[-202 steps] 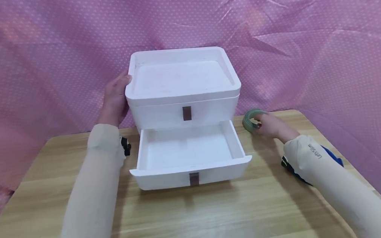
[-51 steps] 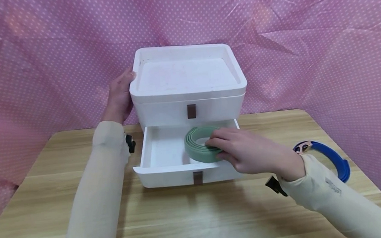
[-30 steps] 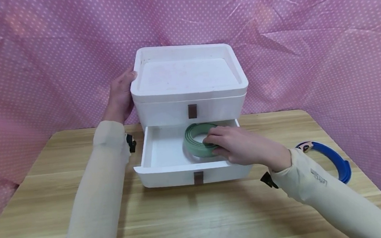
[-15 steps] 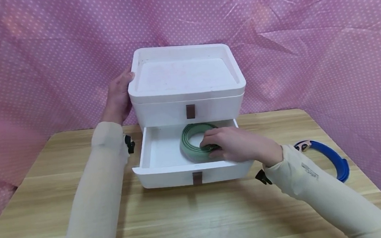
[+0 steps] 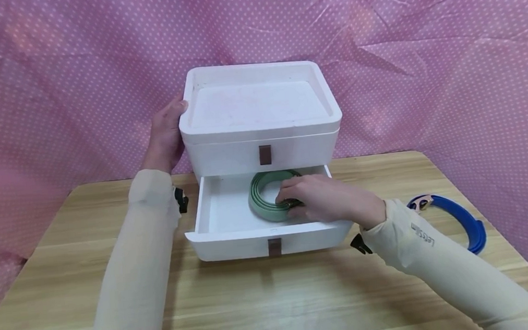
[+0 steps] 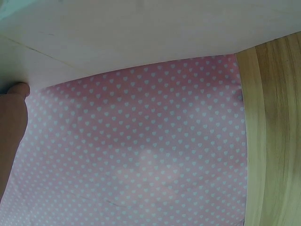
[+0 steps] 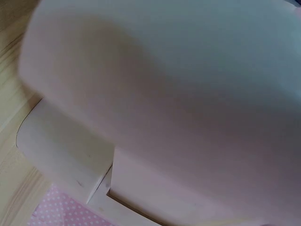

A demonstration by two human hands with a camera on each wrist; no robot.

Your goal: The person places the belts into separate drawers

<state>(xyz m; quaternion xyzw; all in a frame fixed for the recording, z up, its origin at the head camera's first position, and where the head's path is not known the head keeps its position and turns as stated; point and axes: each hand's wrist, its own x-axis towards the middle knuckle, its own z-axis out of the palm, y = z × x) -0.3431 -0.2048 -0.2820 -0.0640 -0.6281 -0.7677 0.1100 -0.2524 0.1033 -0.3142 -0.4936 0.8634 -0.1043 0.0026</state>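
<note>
A white drawer unit [image 5: 259, 108] stands in the middle of the wooden table, its lower drawer [image 5: 223, 236] pulled out. My left hand [image 5: 165, 134] holds the unit's left side, thumb at the top rim; the other fingers are mostly hidden. In the left wrist view, one digit [image 6: 19, 89] touches the white wall. A coiled green belt [image 5: 265, 207] lies inside the lower drawer, toward the right. Reaching over the drawer's right side, my right hand [image 5: 319, 198] pinches the coil's right edge, where a bit of dark metal shows. Sleeve and hand block most of the right wrist view.
Right of the unit, beneath my right forearm, lies a coiled blue belt [image 5: 457, 216] with a gold-coloured buckle. The upper drawer [image 5: 225, 158] is closed. A pink dotted cloth [image 5: 378, 71] hangs behind the table and at its sides.
My right hand brought the green belt from the table's right side into the lower drawer, then lowered it and shifted slightly left. My left hand stayed on the unit.
</note>
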